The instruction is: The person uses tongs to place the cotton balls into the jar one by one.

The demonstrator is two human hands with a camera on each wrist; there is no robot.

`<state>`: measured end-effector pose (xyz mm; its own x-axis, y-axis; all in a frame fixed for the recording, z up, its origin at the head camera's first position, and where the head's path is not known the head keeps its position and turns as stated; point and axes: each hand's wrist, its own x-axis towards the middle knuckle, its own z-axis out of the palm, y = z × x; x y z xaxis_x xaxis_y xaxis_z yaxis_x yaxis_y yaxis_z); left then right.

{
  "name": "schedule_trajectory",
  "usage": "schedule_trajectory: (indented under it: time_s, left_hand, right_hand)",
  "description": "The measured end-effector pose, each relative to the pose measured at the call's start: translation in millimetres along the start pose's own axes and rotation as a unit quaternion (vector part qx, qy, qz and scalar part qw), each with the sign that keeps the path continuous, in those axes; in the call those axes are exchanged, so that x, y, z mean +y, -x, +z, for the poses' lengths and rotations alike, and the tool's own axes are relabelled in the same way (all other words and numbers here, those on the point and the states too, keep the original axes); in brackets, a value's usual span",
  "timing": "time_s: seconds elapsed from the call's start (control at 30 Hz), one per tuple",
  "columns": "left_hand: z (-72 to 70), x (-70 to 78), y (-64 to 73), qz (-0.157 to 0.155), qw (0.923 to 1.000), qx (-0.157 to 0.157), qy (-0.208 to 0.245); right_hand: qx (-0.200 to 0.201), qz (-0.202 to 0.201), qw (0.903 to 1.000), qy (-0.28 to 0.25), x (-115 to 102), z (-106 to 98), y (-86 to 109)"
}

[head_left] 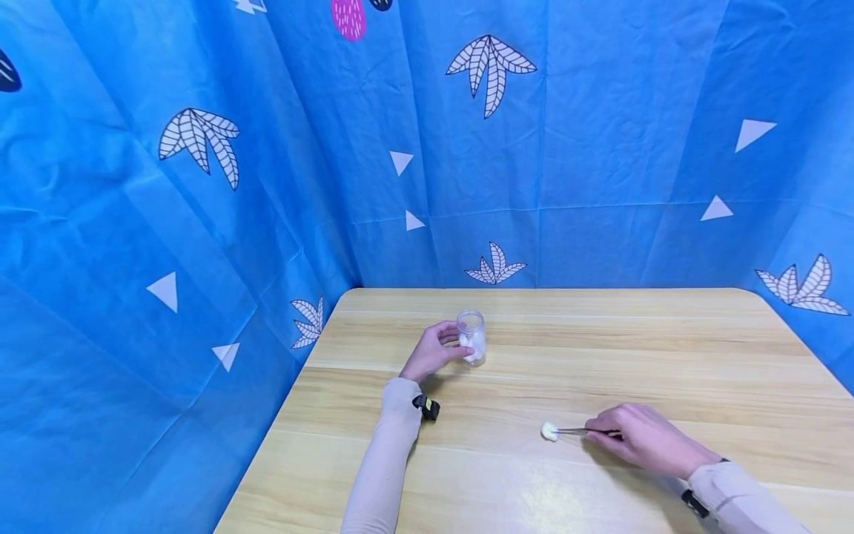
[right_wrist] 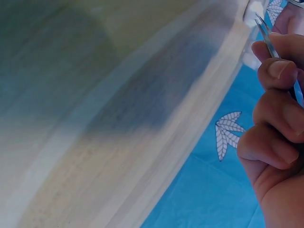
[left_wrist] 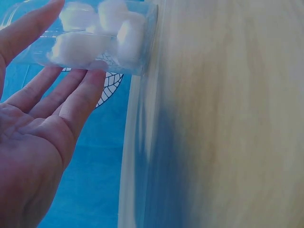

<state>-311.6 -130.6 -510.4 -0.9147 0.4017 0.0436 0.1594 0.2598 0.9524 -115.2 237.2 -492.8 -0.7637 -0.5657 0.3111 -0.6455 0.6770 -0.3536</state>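
Observation:
A clear jar (head_left: 472, 343) with white cotton balls (left_wrist: 78, 47) inside stands toward the back of the table, its mouth uncovered. My left hand (head_left: 432, 353) holds it from the left side, thumb in front and fingers behind. Nearer the front right, my right hand (head_left: 640, 439) grips metal tweezers (head_left: 577, 431) that point left. One cotton ball (head_left: 549, 431) is at the tweezers' tips, close over or on the wood; I cannot tell which. In the right wrist view the curled fingers (right_wrist: 280, 69) surround the tweezers' shaft.
The wooden table (head_left: 494, 475) lies under both hands. A blue patterned cloth (head_left: 600, 148) hangs behind its back edge and along the left side. Dark straps with a small device (head_left: 427, 407) sit on the sleeved wrists.

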Motion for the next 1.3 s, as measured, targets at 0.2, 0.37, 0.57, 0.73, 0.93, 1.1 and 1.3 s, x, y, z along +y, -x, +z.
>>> schedule_trajectory:
  time_s: [0.2, 0.37, 0.57, 0.73, 0.93, 1.1, 1.3]
  left_hand:
    - [0.4, -1.0, -0.8, 0.003, 1.0, 0.001, -0.003]
    - [0.4, -0.6, -0.9, 0.002, 1.0, 0.002, -0.006]
    - [0.5, -0.8, -1.0, 0.002, 1.0, 0.003, -0.007]
    - [1.0, 0.3, 0.1, 0.003, 1.0, 0.004, -0.002]
    - [1.2, 1.1, 0.8, 0.003, 1.0, 0.005, 0.008]
    - [1.1, 0.5, 0.1, 0.001, 1.0, 0.004, 0.007]
    - [0.6, -0.1, 0.0, 0.0, 1.0, 0.002, 0.002]
  right_hand:
    - [-0.007, 0.022, 0.9997, -0.002, -1, -3, -1.5]
    - [-0.02, 0.05, 0.9985, -0.01, 0, -8, -3.3]
    - [-0.024, 0.07, 0.9972, -0.006, 1, -15, -6.7]
    - [-0.025, 0.084, 0.9961, -0.01, 2, -22, -10.1]
    - [-0.021, 0.087, 0.996, -0.011, 4, -31, -15.6]
    - [-0.008, 0.084, 0.9964, -0.006, 7, -37, -19.8]
    - [0.007, 0.064, 0.9979, -0.011, 8, -43, -25.4]
